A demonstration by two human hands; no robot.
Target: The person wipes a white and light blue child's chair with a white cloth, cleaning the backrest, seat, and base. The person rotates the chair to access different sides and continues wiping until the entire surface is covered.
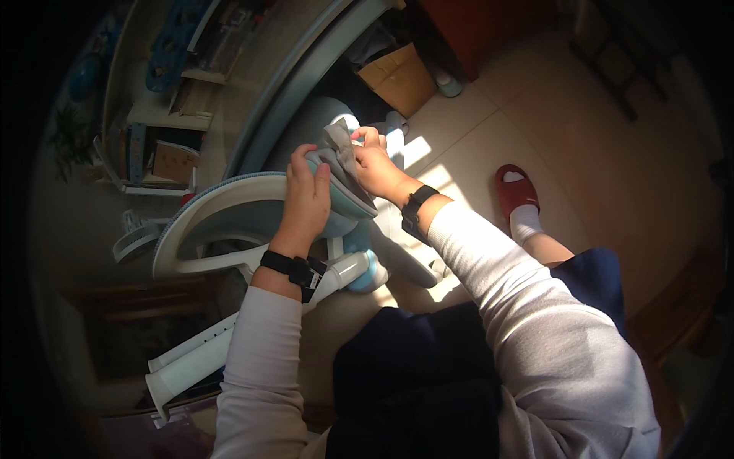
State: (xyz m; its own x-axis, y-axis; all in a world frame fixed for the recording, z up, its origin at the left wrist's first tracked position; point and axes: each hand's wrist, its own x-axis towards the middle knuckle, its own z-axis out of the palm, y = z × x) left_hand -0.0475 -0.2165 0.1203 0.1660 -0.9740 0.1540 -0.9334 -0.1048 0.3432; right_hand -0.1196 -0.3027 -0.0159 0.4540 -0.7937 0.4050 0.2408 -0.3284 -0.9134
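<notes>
A chair with a white curved frame (178, 235) and a light blue-grey part lies before me, its white tubular legs (192, 367) reaching to the lower left. My left hand (307, 195) grips the rim of a rounded grey and pale-green padded part (358, 201) beside the frame. On that part's right side, my right hand (375, 163) holds a crumpled grey cloth (342, 146), its fingers bent around it. The fingertips of the right hand are partly hidden. Both wrists wear black straps.
Shelves with books (163, 152) stand at the upper left, beside a blue-grey desk edge (287, 92). An open cardboard box (401, 80) and a pale cylindrical container (448, 85) are on the tiled floor. My foot wears a red slipper (516, 189). A dark metal frame (613, 63) stands upper right.
</notes>
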